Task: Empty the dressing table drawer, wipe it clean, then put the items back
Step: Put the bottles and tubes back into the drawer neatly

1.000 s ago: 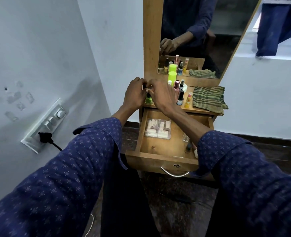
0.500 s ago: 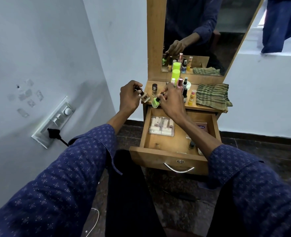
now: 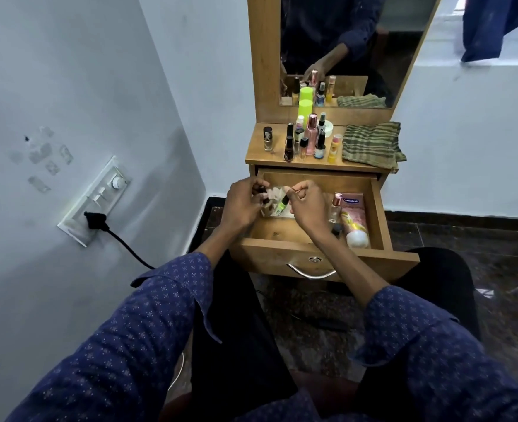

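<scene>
The wooden drawer [image 3: 382, 208] of the dressing table stands pulled out. Both hands are over its left part. My left hand [image 3: 241, 205] grips a small dark-capped bottle [image 3: 263, 198]. My right hand [image 3: 307, 208] pinches a small green nail polish bottle [image 3: 281, 205], tilted, above a clear plastic box [image 3: 277, 213] that my hands mostly hide. A pink lotion tube [image 3: 354, 219] and a pink-capped bottle [image 3: 336, 205] lie at the drawer's right side.
Several small bottles [image 3: 304, 141] and a neon green can [image 3: 305, 109] stand on the table top [image 3: 256, 153], beside a folded striped green cloth [image 3: 370, 144]. A mirror [image 3: 352, 47] rises behind. A wall switch panel with a black plug [image 3: 95, 222] is at left.
Both hands came down from the table top into the drawer, each carrying a small bottle. The camera view tilted down.
</scene>
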`<state>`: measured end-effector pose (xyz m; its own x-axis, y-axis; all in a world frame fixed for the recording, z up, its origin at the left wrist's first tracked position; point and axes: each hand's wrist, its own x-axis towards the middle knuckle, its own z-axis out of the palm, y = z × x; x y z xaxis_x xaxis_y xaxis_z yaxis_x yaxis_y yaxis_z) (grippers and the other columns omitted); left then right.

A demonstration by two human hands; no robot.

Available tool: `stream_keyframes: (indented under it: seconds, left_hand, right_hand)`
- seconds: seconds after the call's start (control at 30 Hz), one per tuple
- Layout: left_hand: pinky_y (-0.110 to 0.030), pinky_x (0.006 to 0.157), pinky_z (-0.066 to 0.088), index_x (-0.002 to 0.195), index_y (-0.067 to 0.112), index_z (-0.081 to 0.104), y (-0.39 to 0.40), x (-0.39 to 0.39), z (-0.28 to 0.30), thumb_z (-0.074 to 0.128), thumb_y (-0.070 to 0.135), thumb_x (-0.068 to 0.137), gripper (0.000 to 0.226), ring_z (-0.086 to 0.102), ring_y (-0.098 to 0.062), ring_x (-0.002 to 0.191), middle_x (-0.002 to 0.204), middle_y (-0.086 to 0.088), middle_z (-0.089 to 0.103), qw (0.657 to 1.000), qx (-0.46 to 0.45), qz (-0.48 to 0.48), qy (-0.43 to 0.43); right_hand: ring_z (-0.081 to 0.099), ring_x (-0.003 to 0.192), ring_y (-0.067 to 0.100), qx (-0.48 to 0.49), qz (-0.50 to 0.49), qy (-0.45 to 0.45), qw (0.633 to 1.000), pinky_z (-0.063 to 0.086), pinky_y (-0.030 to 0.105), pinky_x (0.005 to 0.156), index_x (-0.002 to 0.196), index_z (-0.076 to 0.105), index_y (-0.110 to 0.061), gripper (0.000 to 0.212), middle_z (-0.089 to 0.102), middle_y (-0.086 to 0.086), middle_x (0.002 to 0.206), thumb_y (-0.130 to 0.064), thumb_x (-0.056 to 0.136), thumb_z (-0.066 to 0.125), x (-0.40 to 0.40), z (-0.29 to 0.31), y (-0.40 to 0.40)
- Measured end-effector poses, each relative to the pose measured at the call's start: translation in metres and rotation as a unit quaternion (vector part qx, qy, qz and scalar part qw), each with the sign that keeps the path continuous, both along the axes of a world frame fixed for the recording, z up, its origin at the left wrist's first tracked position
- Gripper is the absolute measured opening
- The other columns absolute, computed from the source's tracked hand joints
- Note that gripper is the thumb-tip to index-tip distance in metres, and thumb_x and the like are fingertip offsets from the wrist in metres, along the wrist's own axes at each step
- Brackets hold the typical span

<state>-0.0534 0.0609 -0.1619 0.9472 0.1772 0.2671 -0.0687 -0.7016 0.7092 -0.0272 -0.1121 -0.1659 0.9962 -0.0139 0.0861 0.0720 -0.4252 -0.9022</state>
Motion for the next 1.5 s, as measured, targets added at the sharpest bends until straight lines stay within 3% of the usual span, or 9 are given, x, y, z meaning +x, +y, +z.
stream_keyframes:
  seconds: [0.1, 0.27, 0.4, 0.6, 0.8, 0.97, 1.3, 1.4, 1.5]
  left_hand:
    - [-0.028, 0.085, 0.059, 0.111, 0.016, 0.078, -0.002, -0.003, -0.006, 0.074, 0.000, 0.088, 0.028, 0.071, -0.009, 0.094, 0.105, 0.002, 0.079, 0.998, 0.048, -0.029, 0.019]
    - [-0.042, 0.082, 0.062, 0.105, 0.015, 0.077, -0.001, -0.002, -0.008, 0.079, 0.001, 0.084, 0.025, 0.072, -0.019, 0.089, 0.099, -0.002, 0.079, 0.994, 0.096, -0.040, 0.024]
    - [-0.042, 0.084, 0.060, 0.106, 0.013, 0.077, -0.001, -0.004, -0.009, 0.079, 0.004, 0.085, 0.023, 0.073, -0.023, 0.091, 0.101, -0.005, 0.079, 0.993, 0.118, -0.025, 0.012]
    - [-0.040, 0.087, 0.061, 0.106, 0.015, 0.078, 0.000, -0.005, -0.012, 0.080, 0.003, 0.085, 0.024, 0.073, -0.019, 0.092, 0.101, -0.002, 0.079, 0.994, 0.110, -0.020, 0.014]
    - [-0.050, 0.090, 0.059, 0.106, 0.015, 0.076, -0.004, -0.007, -0.010, 0.080, 0.009, 0.085, 0.022, 0.072, -0.025, 0.095, 0.101, -0.005, 0.078, 0.989, 0.142, -0.033, 0.039]
    - [-0.052, 0.091, 0.058, 0.101, 0.016, 0.076, -0.004, -0.010, -0.009, 0.078, 0.002, 0.081, 0.024, 0.070, -0.025, 0.095, 0.098, -0.002, 0.078, 0.987, 0.152, -0.027, 0.038]
    - [-0.051, 0.090, 0.051, 0.088, 0.018, 0.067, -0.006, -0.013, -0.005, 0.078, 0.001, 0.081, 0.021, 0.062, -0.028, 0.098, 0.096, -0.004, 0.073, 0.979, 0.197, -0.021, 0.051]
    - [-0.047, 0.090, 0.041, 0.095, 0.020, 0.064, -0.007, -0.013, -0.005, 0.079, 0.006, 0.081, 0.025, 0.058, -0.028, 0.107, 0.105, -0.004, 0.072, 0.973, 0.221, -0.024, 0.061]
    - [-0.048, 0.090, 0.042, 0.109, 0.016, 0.068, -0.008, -0.012, -0.006, 0.079, 0.007, 0.081, 0.031, 0.057, -0.030, 0.112, 0.113, -0.005, 0.071, 0.967, 0.245, -0.027, 0.068]
  right_hand:
    - [0.066, 0.085, 0.021, -0.068, 0.024, 0.003, 0.997, 0.043, 0.033, 0.061, 0.092, 0.062, -0.022, 0.014, 0.069, -0.002, 0.082, -0.030, 0.096, 0.073, -0.002, -0.003, 0.005]
    - [0.073, 0.070, 0.020, -0.073, 0.045, 0.015, 0.996, 0.060, 0.045, 0.065, 0.085, 0.054, -0.033, 0.025, 0.069, -0.003, 0.079, -0.027, 0.093, 0.077, -0.003, -0.008, 0.022]
    - [0.073, 0.068, 0.021, -0.063, 0.039, 0.003, 0.997, 0.062, 0.048, 0.064, 0.083, 0.052, -0.033, 0.028, 0.069, 0.001, 0.080, -0.025, 0.092, 0.077, 0.000, -0.012, 0.030]
    - [0.066, 0.072, 0.013, -0.102, 0.028, -0.010, 0.994, 0.046, 0.030, 0.057, 0.094, 0.062, -0.026, 0.014, 0.066, -0.008, 0.080, -0.028, 0.094, 0.076, -0.004, -0.009, 0.022]
    - [0.074, 0.067, 0.016, -0.083, 0.016, 0.015, 0.996, 0.060, 0.045, 0.067, 0.083, 0.061, -0.032, 0.021, 0.070, -0.006, 0.072, -0.041, 0.087, 0.080, -0.003, -0.015, 0.023]
    - [0.075, 0.068, 0.021, -0.050, 0.037, 0.028, 0.998, 0.062, 0.049, 0.070, 0.082, 0.062, -0.030, 0.020, 0.071, -0.003, 0.073, -0.034, 0.085, 0.082, 0.000, -0.018, 0.022]
    - [0.075, 0.078, 0.018, -0.064, 0.094, 0.050, 0.992, 0.061, 0.041, 0.078, 0.087, 0.066, -0.026, 0.013, 0.074, -0.002, 0.078, -0.031, 0.087, 0.078, -0.003, -0.017, 0.021]
    - [0.075, 0.082, 0.020, -0.040, 0.098, 0.089, 0.990, 0.061, 0.046, 0.081, 0.088, 0.065, -0.027, 0.017, 0.075, -0.001, 0.083, -0.040, 0.085, 0.075, -0.001, -0.020, 0.021]
    - [0.075, 0.091, 0.026, -0.005, 0.098, 0.139, 0.985, 0.062, 0.051, 0.085, 0.087, 0.062, -0.027, 0.039, 0.076, 0.000, 0.088, -0.062, 0.074, 0.071, 0.004, -0.027, 0.021]
